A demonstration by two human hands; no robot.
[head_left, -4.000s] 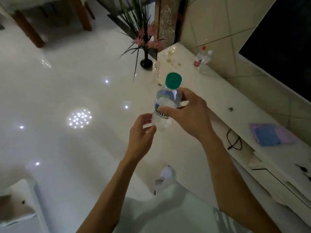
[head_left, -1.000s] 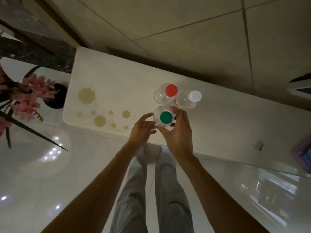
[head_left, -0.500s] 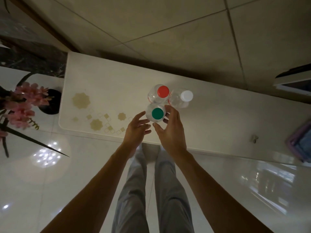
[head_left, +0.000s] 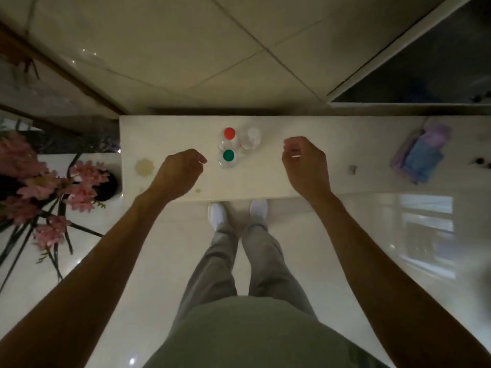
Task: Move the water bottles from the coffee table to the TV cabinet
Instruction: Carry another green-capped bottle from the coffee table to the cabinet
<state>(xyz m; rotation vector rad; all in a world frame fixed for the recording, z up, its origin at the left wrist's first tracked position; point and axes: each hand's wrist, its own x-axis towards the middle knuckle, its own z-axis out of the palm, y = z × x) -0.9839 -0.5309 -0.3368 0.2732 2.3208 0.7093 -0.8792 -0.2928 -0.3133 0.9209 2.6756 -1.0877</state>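
Left hand [head_left: 180, 168] and right hand [head_left: 305, 163] hover, loosely curled, flanking bottles [head_left: 228, 155].

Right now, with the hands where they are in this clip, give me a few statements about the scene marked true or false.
1. Three water bottles stand on the TV cabinet. True: the green-capped bottle, red-capped bottle and white-capped bottle.
2. The right hand grips the green-capped bottle. False: it holds nothing and is apart from the bottles, as is the left hand.
3. The green-capped bottle stands nearer the cabinet's front edge than the red-capped bottle. True.
4. The pink flowers stand on the TV cabinet. False: their vase is on the floor beside the cabinet's end.
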